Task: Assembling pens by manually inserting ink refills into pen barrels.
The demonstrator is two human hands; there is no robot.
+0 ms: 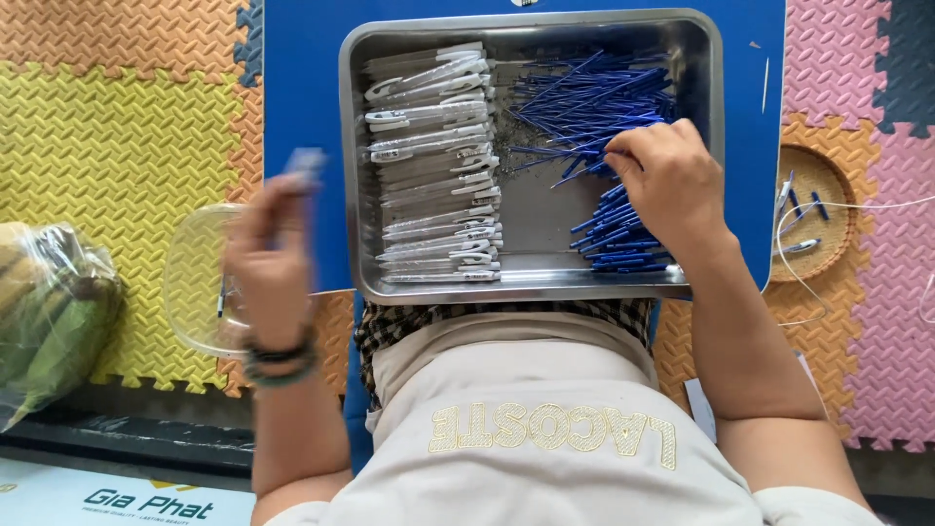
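On the blue board [292, 117] that lay over the person's lap and the coloured foam floor mats [117, 117], a steel tray [531, 282] held two lots of pen parts. Along its left half, white pen barrels [433, 166] were stacked in a neat column, each with its long axis running left to right across the tray. Across the right half lay a loose heap of blue ink refills [594, 102], fanned at mixed angles in the upper part and lying nearly level lower down, near the front rim.

Left of the board sat a clear plastic tub [195, 282], and beyond it a bag of green bananas [49, 312]. Right of the board stood a small woven dish [823, 214] with a few loose parts in it.

The right hand [672, 185] rested on the refill heap, its fingertips [618, 161] drawn together and pointing left, pinched on or at the thin blue refills directly under them; the exact number caught could not be told. The refills there ran slantwise away from the fingertips toward the tray's middle.

The left hand [273, 263] was raised over the tub, off the tray's left edge, blurred, with its fingers closed around a white pen barrel [304, 166] that stood roughly upright. The right hand was plainly the nearer to the refills, the left well apart from them.
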